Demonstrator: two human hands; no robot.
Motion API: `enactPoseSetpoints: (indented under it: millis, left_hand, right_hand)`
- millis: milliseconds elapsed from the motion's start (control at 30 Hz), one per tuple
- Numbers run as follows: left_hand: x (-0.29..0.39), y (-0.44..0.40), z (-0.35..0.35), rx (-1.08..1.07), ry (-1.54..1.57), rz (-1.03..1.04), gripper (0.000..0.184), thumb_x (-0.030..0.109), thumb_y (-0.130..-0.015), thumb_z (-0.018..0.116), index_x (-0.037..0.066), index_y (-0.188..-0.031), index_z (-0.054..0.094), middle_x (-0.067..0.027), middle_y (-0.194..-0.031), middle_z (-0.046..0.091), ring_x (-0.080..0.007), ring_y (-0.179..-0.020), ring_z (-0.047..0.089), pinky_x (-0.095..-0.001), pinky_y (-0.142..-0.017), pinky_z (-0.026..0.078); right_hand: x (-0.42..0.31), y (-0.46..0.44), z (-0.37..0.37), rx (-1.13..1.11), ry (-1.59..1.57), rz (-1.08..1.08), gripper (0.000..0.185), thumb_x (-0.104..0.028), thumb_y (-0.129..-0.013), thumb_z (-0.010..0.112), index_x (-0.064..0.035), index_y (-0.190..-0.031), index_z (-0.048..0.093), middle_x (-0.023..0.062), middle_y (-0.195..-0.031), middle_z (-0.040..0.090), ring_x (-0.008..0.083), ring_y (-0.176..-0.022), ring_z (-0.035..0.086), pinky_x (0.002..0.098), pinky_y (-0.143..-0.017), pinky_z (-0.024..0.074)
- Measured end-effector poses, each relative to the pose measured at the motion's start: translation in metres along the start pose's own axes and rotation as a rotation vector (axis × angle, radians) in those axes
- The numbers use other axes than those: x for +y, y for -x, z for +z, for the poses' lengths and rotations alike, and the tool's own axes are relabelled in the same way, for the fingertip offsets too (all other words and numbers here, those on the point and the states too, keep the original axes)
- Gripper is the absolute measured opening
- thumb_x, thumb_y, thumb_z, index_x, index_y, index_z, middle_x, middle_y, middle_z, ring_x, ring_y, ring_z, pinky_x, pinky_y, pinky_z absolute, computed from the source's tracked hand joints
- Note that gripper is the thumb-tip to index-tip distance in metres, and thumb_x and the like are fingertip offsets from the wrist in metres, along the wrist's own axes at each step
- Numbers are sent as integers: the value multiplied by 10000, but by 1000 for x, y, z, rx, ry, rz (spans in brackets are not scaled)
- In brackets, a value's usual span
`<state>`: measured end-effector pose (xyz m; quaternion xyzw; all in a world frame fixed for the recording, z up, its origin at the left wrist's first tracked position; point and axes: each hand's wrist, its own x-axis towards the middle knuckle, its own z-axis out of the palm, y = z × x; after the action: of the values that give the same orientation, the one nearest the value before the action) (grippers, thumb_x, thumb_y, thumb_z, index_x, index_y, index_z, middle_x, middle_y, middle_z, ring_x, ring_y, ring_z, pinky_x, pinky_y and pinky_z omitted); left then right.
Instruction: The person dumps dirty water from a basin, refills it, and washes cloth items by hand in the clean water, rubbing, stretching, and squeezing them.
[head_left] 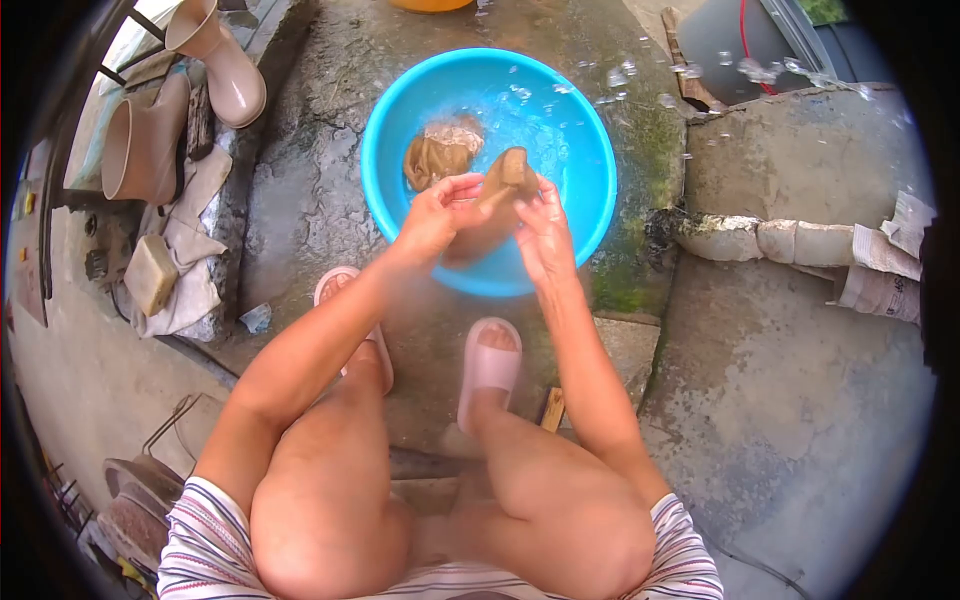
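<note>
Over the near side of a blue basin (598, 215), a wet brown cloth, possibly a sock (512, 172), is stretched between my two hands. My left hand (440, 215) pinches its left side with the fingers closed. On the other side, my right hand (545, 232) grips the cloth between thumb and fingers. A second bunched brown cloth (440, 155) with a paler, frothy-looking top lies in the basin at the left. Water covers the basin's bottom, and the lower part of the held cloth is blurred.
Pink slippers (490, 362) are on my feet close to the basin. Beige rubber boots (147, 140) and a pale block, perhaps soap, (151, 276) on a rag stand at the left ledge. A white pipe (760, 240) runs along the right. Water drops fly at the upper right.
</note>
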<state>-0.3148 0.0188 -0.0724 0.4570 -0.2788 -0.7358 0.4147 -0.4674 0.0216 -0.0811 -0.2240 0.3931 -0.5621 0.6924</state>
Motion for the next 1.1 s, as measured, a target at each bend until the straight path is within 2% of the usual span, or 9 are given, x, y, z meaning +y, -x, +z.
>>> enactPoseSetpoints:
  millis: [233,400,467,500,533,700,800,1000,1100]
  left_hand:
    - [-4,-13,-4,-11,-49,13,253,204,-759,662,16,-898,565,-31,-807,579,-85,-732,533,-246,-654,427]
    - [-7,-10,4,48,47,87,211,192,-768,649,29,-867,559,-20,-803,558,-68,-686,496,-233,-600,397]
    - [-4,-9,4,88,35,172,199,169,-763,646,26,-869,557,-25,-827,550,-76,-697,491,-235,-607,392]
    - [-5,-9,3,35,-338,341,206,112,-761,628,24,-931,554,-24,-904,533,-85,-753,500,-235,-645,407]
    - [-11,-8,3,-21,-709,502,245,55,-758,610,22,-993,550,-23,-981,516,-93,-808,509,-234,-683,421]
    - [-23,7,15,-313,-603,571,373,-37,-721,564,68,-1080,564,-52,-1057,457,-122,-809,503,-245,-675,431]
    - [-19,-11,-19,51,-649,240,456,6,-707,578,64,-1151,491,-96,-1138,448,-218,-961,509,-302,-788,440]
    - [-16,-31,-29,-9,-1057,732,554,32,-689,597,72,-1217,434,-134,-1246,385,-216,-1033,474,-332,-883,394]
    - [-25,-38,-25,-59,-846,519,526,62,-714,600,61,-1214,438,-126,-1214,442,-200,-1041,486,-320,-924,358]
  right_hand:
    - [-4,5,-11,-43,82,73,269,-2,-792,472,-17,-1059,441,99,-1019,534,173,-950,519,303,-847,412]
    - [-3,3,-13,92,237,8,219,-74,-796,522,3,-999,492,105,-952,560,169,-879,537,290,-817,412]
    - [-12,5,-11,337,829,-138,236,-148,-823,533,17,-989,513,106,-975,560,150,-880,532,279,-789,417]
    - [-12,6,-2,336,830,-137,236,-148,-823,533,17,-989,513,106,-975,560,150,-880,532,279,-789,417]
    - [-11,9,8,259,809,-108,252,-185,-844,516,18,-993,518,107,-983,563,153,-885,536,283,-776,423]
    - [-26,4,-8,165,124,13,351,-315,-888,462,-3,-1039,518,117,-1014,572,207,-936,555,328,-820,438]
    - [-38,4,-13,236,59,76,378,-326,-892,444,-40,-1140,442,93,-1126,517,197,-1001,529,349,-822,460]
    - [-47,5,-5,139,14,132,411,-375,-896,404,-55,-1154,429,83,-1137,509,207,-1022,513,363,-866,436]
    - [-53,5,-3,82,-84,143,414,-377,-896,401,-55,-1154,429,87,-1135,509,211,-1029,506,363,-882,424]
